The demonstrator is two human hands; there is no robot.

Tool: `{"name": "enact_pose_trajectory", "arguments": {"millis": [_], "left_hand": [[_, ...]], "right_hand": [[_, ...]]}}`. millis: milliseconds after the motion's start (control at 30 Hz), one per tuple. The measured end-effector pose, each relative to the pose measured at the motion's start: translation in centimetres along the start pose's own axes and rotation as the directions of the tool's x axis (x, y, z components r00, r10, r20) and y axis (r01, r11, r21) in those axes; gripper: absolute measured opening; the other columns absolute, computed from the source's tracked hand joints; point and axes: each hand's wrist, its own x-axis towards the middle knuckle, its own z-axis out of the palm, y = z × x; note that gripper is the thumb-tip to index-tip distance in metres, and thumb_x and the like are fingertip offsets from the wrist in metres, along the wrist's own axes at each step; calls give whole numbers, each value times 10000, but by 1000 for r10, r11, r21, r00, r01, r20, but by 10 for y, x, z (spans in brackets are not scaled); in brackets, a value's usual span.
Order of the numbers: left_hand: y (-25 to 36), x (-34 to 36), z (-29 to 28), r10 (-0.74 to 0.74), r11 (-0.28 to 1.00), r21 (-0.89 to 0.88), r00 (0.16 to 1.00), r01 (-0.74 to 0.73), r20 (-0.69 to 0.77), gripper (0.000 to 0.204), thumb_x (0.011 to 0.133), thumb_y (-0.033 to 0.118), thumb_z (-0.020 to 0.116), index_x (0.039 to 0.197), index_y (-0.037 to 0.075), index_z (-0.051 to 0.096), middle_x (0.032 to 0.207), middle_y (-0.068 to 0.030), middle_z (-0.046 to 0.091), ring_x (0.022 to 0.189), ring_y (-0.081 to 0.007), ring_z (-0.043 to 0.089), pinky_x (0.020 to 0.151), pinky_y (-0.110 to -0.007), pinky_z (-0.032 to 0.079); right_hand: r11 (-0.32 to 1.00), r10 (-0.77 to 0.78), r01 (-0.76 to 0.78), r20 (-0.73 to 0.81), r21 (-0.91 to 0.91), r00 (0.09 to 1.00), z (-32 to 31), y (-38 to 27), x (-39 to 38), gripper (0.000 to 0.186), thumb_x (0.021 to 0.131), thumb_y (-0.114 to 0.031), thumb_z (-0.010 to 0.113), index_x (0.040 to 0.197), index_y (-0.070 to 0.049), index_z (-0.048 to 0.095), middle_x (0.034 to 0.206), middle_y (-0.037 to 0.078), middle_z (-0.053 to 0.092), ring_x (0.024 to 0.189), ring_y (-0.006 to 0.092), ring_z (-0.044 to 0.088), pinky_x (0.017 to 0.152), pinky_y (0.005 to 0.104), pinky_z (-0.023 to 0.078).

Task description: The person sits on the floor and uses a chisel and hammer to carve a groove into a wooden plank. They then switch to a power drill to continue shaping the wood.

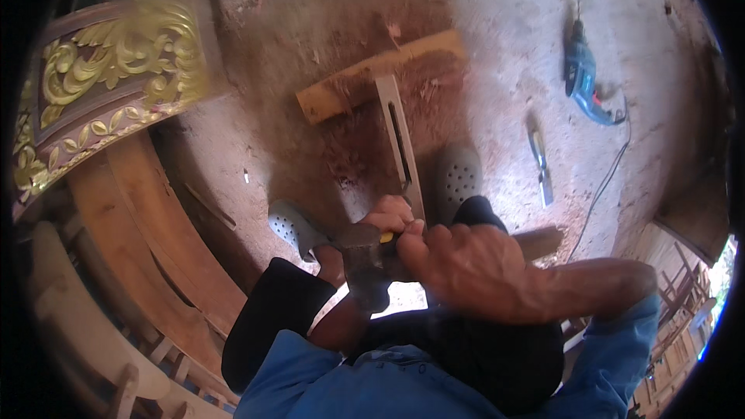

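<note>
Slotted bar (400, 140) over near edge of plank (339, 93), floor (500, 101) room toward drill (582, 81)

slotted wood (405, 145): tan | drill (583, 85): blue | carved panel (116, 58): gold scrolls

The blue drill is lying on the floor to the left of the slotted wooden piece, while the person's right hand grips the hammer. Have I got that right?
Not quite: the blue drill lies to the right of the slotted wooden piece, as the head view shows. It is on the floor, and the right hand does grip the hammer.
</note>
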Motion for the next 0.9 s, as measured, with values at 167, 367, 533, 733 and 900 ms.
{"name": "enact_pose_trajectory", "arguments": {"millis": [167, 367, 533, 733, 900], "left_hand": [[10, 24, 4, -311, 911, 205, 921, 359, -233, 171, 895, 2, 749, 842, 84, 607, 842, -42, 624, 764, -155, 585, 701, -328, 479], [8, 16, 34, 187, 964, 209, 979, -167, -83, 190, 860, -41, 732, 899, 57, 574, 761, -80, 602, 669, -187, 570, 628, -351, 482], [8, 10, 20, -10, 987, 158, 983, 39, -181, 190, 864, -33, 725, 900, 57, 561, 759, -91, 602, 625, -169, 545, 601, -335, 467], [0, 8, 17, 158, 982, 120, 983, -146, -96, 204, 859, -21, 741, 921, 46, 558, 770, -84, 607, 619, -177, 546, 587, -329, 457], [-5, 2, 13, 87, 995, 56, 993, -83, -76, 222, 847, -25, 751, 934, 44, 559, 758, -88, 604, 607, -187, 550, 583, -317, 453]], "right_hand": [[963, -176, 173, -3, 205, 984, 20, 3, -9, 241, 866, -132, 705, 1022, -19, 559, 759, 106, 621, 621, 243, 686, 500, 375, 539], [932, -192, 203, -66, 300, 979, 8, -1, -24, 265, 846, -116, 699, 1079, -42, 594, 685, 58, 599, 579, 201, 665, 462, 363, 512], [909, -227, 239, -76, 343, 971, 4, 0, -22, 226, 828, -116, 732, 997, -48, 598, 685, 54, 585, 577, 208, 657, 465, 362, 510], [879, -344, 396, -224, 264, 912, -14, -14, -14, 145, 805, -123, 691, 890, -77, 582, 639, 17, 504, 503, 145, 582, 419, 316, 447], [992, -121, 121, -22, 18, 992, -18, -5, 1, 159, 823, -128, 678, 886, -39, 562, 630, 20, 486, 524, 143, 596, 396, 316, 448]]}}
